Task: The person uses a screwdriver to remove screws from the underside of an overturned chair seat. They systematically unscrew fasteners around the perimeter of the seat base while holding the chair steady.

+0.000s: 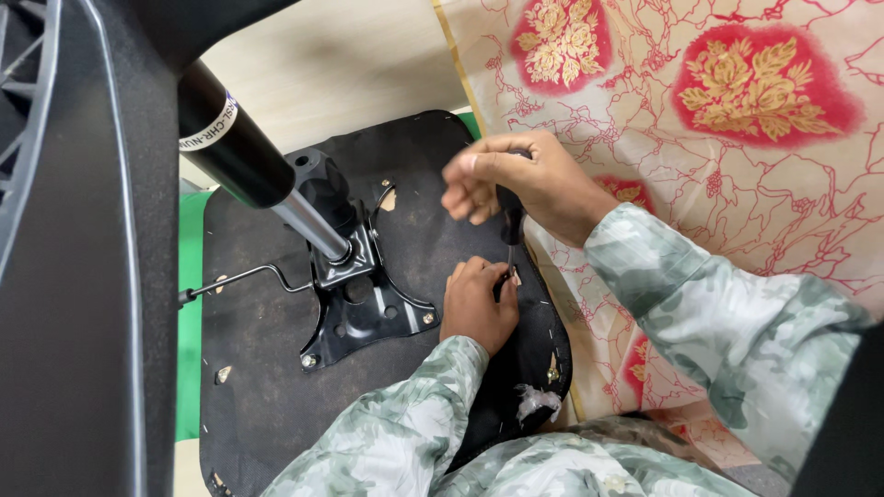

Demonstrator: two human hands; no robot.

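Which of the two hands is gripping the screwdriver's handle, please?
The right hand, the upper one, wraps the black screwdriver handle. The left hand rests lower on the upturned chair seat, steadying the tip.

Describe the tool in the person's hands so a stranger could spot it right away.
Start at the black underside of the chair seat lying on the floor, with its metal bracket and gas cylinder. Move to the seat's edge beside the red-and-cream patterned cloth. There the screwdriver stands upright, its dark handle under the right hand, its thin shaft steadied by the left hand; nothing else there is slim and vertical.
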